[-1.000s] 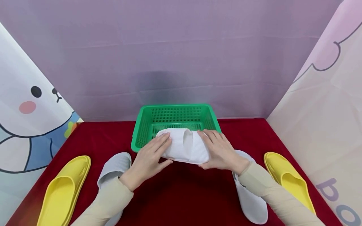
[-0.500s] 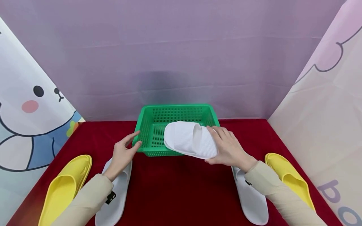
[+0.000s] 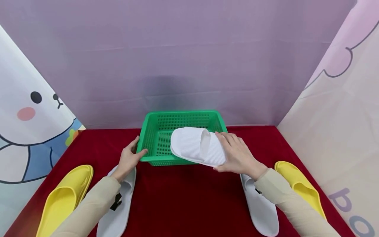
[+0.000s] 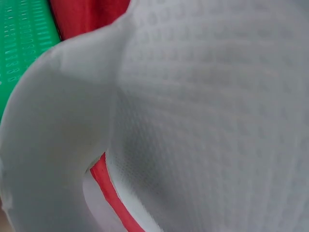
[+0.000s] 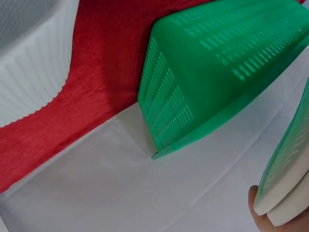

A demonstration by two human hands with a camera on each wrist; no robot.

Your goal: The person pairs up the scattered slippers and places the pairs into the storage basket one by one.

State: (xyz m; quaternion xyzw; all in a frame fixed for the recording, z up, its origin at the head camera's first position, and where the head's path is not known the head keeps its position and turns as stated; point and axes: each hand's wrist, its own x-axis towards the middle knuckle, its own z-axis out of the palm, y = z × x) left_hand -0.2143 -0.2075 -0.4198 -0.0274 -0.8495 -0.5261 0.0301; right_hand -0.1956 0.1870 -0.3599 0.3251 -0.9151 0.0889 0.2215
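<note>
My right hand (image 3: 238, 154) grips a pair of white ribbed slippers (image 3: 193, 144) by the heel end, above the front part of a green perforated basket (image 3: 183, 113). In the right wrist view, two stacked soles (image 5: 285, 193) show at the right edge, with a fingertip beside them. At the basket's left front corner is my left hand (image 3: 127, 161), its thumb over the rim and its fingers along the outer wall. Below that forearm lies a light grey slipper (image 3: 113, 214), partly covered; its strap (image 4: 207, 121) fills the left wrist view.
Another light grey slipper (image 3: 262, 210) lies under my right forearm. Yellow slippers stand at the far left (image 3: 60, 200) and far right (image 3: 300, 187) of the red cloth (image 3: 183, 200). A purple backdrop (image 3: 183, 65) rises behind the basket.
Both hands held the white slippers at first. My left hand let go, moved left, and took the basket's rim. The right hand keeps the slippers, swung slightly up and right.
</note>
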